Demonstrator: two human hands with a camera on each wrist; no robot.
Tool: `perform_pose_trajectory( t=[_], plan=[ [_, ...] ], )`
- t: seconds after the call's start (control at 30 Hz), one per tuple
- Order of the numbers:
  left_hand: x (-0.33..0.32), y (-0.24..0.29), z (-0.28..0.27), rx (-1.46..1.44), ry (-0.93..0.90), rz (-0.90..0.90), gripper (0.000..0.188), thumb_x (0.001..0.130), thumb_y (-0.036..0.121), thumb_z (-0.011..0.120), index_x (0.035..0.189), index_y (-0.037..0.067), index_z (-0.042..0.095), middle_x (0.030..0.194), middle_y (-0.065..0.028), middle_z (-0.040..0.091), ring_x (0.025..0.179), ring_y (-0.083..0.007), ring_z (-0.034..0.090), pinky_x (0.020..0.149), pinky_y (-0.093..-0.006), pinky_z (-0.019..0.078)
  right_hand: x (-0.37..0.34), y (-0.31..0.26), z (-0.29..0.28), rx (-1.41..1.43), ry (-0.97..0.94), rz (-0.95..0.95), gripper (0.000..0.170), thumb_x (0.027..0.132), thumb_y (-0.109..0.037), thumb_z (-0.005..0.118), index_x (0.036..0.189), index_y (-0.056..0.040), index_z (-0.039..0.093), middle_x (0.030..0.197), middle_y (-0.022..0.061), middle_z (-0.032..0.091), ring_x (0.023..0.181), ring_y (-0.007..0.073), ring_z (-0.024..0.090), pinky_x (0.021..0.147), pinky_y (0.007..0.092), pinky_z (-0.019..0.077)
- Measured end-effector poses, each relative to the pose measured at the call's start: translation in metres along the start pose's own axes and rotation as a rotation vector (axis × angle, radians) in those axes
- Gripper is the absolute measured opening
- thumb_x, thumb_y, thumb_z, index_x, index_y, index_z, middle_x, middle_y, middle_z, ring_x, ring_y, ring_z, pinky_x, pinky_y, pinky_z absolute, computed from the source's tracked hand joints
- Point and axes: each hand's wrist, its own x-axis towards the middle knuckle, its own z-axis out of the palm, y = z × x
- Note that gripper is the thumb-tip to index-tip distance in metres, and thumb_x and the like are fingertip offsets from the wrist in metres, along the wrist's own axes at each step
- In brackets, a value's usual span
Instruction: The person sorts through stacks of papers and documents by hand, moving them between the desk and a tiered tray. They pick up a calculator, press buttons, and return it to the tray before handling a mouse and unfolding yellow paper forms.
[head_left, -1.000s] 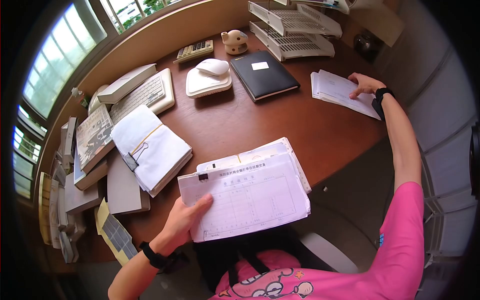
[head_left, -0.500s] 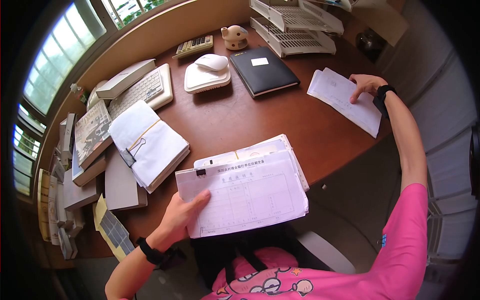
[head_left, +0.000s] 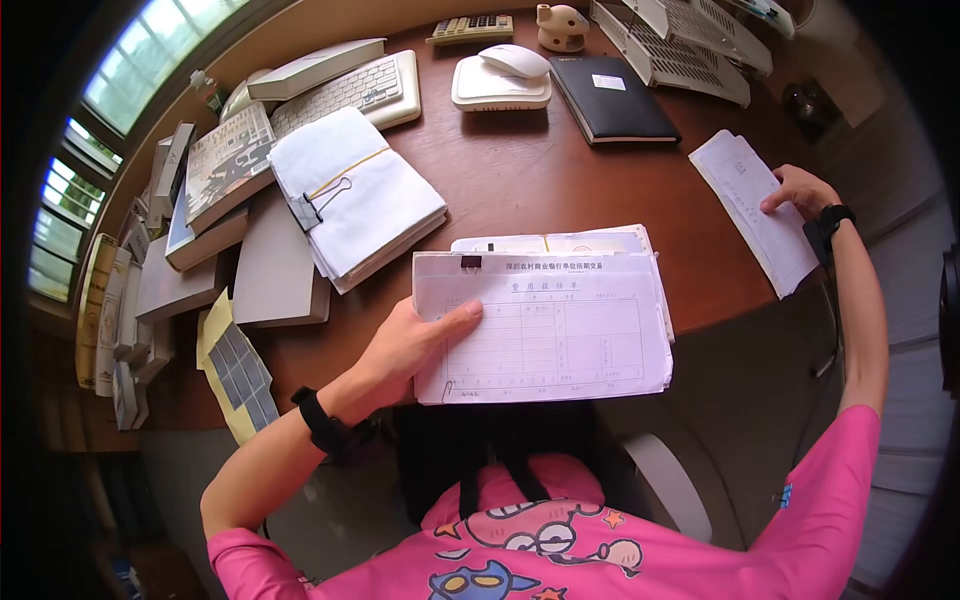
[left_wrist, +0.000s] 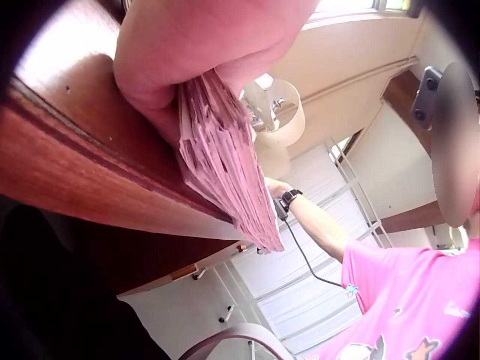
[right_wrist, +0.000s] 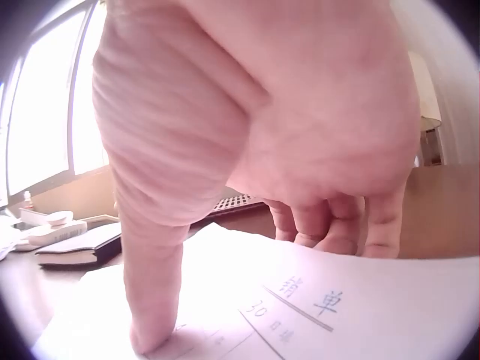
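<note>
My left hand grips a thick stack of paper forms by its left side, thumb on top and fingers beneath. The top sheet carries a printed table, and a black clip sits at its upper edge. In the left wrist view the stack's many layers show edge-on below the hand. At the desk's right edge, my right hand holds a thinner set of papers. Its thumb presses on the printed face, while the other fingers reach down past the far edge, tips hidden behind the paper.
A clipped, banded paper bundle lies left on grey boxes, beside books and a keyboard. Farther back are a mouse on a white box, a calculator, a black notebook and letter trays.
The thinner papers have turned under my right hand, their near end swinging toward me over the desk edge. My left hand keeps hold of the stack. The head view has shifted.
</note>
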Motion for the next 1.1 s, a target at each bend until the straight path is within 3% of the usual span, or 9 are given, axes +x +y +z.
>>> perform_pose_trajectory(
  t=[0.07,0.37,0.47,0.5,0.57,0.77,0.87,0.97,1.1],
  plan=[
    [0.0,0.0,-0.001,-0.016,-0.012,-0.013,0.046,0.092,0.02,0.063,0.128,-0.003,0.047,0.119,-0.0119,0.059,0.102,-0.0188,0.061,0.084,-0.0351,0.0549,-0.001,0.0,0.0,0.102,-0.07,0.068,0.063,0.056,-0.007,0.082,0.113,0.0035,0.057,0.103,0.0152,0.064,0.094,0.0241,0.062,0.091,0.034,0.0448],
    [-0.002,0.003,0.0,-0.015,-0.023,-0.011,0.046,0.092,0.022,0.064,0.128,-0.003,0.048,0.117,-0.012,0.06,0.101,-0.0184,0.062,0.084,-0.0348,0.0542,-0.041,-0.046,0.021,0.211,-0.378,-0.354,0.057,0.062,0.004,0.076,0.116,0.0023,0.059,0.105,0.0065,0.066,0.096,0.0164,0.061,0.092,0.0292,0.0457],
    [-0.002,0.002,0.001,-0.032,-0.035,-0.021,0.047,0.092,0.022,0.064,0.128,-0.003,0.048,0.117,-0.0118,0.06,0.102,-0.0185,0.061,0.085,-0.0351,0.0539,-0.046,-0.079,0.049,-0.019,-0.345,-0.538,0.051,0.063,0.004,0.073,0.112,0.0022,0.06,0.102,0.0073,0.067,0.095,0.0166,0.061,0.09,0.0301,0.0466],
    [-0.003,0.003,0.001,-0.041,-0.031,-0.016,0.047,0.091,0.023,0.065,0.126,-0.004,0.05,0.115,-0.0116,0.061,0.101,-0.0177,0.061,0.085,-0.0334,0.0527,-0.047,-0.092,0.057,-0.313,-0.265,-0.536,0.052,0.063,0.003,0.075,0.112,0.0018,0.056,0.1,0.0094,0.066,0.097,0.0198,0.061,0.09,0.0309,0.046],
    [-0.002,0.0,-0.001,-0.035,-0.033,-0.009,0.047,0.091,0.023,0.065,0.127,-0.004,0.05,0.116,-0.0114,0.061,0.102,-0.0176,0.061,0.086,-0.0335,0.0524,-0.054,-0.103,0.078,-0.45,-0.048,-0.524,0.056,0.064,0.001,0.074,0.115,0.0001,0.052,0.096,0.0134,0.066,0.095,0.0278,0.062,0.091,0.0343,0.0466],
    [-0.002,-0.001,-0.003,-0.032,-0.047,-0.001,0.046,0.093,0.02,0.062,0.129,-0.002,0.046,0.119,-0.012,0.059,0.103,-0.0202,0.062,0.085,-0.038,0.0552,-0.042,-0.097,0.095,-0.596,-0.036,-0.623,0.079,0.065,-0.008,0.074,0.136,-0.0016,0.04,0.129,0.0184,0.045,0.118,0.0325,0.046,0.1,0.0363,0.0415],
    [-0.001,0.001,-0.003,-0.015,-0.047,-0.013,0.046,0.093,0.02,0.062,0.129,-0.002,0.046,0.119,-0.0121,0.059,0.102,-0.0201,0.062,0.085,-0.038,0.0553,-0.057,-0.093,0.108,-0.68,0.232,-0.89,0.082,0.065,-0.021,0.079,0.135,0.0006,0.041,0.13,0.0198,0.044,0.116,0.0368,0.045,0.102,0.0391,0.0404],
    [-0.001,0.001,-0.003,-0.016,-0.036,-0.031,0.046,0.093,0.02,0.062,0.129,-0.002,0.046,0.119,-0.0121,0.059,0.102,-0.02,0.063,0.085,-0.0378,0.0554,-0.087,-0.104,0.124,-0.65,-0.018,-0.91,0.078,0.067,-0.024,0.076,0.13,0.0075,0.042,0.117,0.025,0.054,0.108,0.0366,0.054,0.097,0.0386,0.0427],
    [-0.003,0.004,-0.001,-0.022,-0.033,-0.044,0.047,0.092,0.02,0.063,0.13,-0.002,0.045,0.12,-0.0123,0.059,0.103,-0.0198,0.062,0.085,-0.0374,0.0552,-0.096,-0.103,0.14,-0.702,0.021,-0.854,0.064,0.072,-0.012,0.068,0.127,0.0093,0.042,0.109,0.0272,0.059,0.101,0.0386,0.057,0.091,0.0408,0.0453]
  ],
)
